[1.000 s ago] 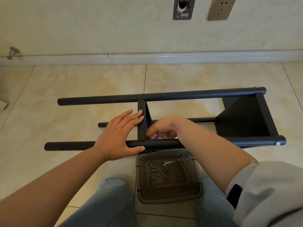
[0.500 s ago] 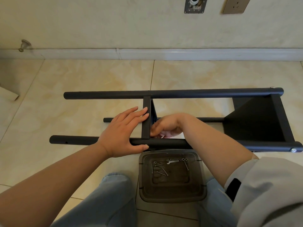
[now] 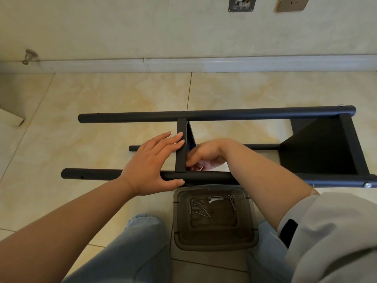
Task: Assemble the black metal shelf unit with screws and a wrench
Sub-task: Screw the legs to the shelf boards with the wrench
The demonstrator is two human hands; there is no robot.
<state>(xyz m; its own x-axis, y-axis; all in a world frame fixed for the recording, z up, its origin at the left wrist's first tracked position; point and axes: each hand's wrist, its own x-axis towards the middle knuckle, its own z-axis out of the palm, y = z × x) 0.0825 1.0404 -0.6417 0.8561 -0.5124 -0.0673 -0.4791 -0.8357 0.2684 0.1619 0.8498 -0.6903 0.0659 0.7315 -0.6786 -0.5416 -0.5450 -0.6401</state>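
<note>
Shelf frame [image 3: 224, 115] lies sideways before you; tray [image 3: 214, 237] with screws [image 3: 199, 209] and wrench [image 3: 215, 199] near, between your knees, wall behind.

Black shelf frame [image 3: 224, 115], beige marbled floor tiles [image 3: 102, 99], blue jeans [image 3: 126, 252].

Both bare forearms reach forward from the lower edge of the view, the hands meeting close together ahead of the knees. The left hand [image 3: 152, 162] lies flat, palm down, fingers [image 3: 173, 139] straight and pointing away toward the right, thumb spread out along the near side. Just to its right, the right hand [image 3: 204, 157] bends sharply down at the wrist, its fingers curled under and toward the left hand; what they hold cannot be told. A grey sleeve is pushed up the right arm.
</note>
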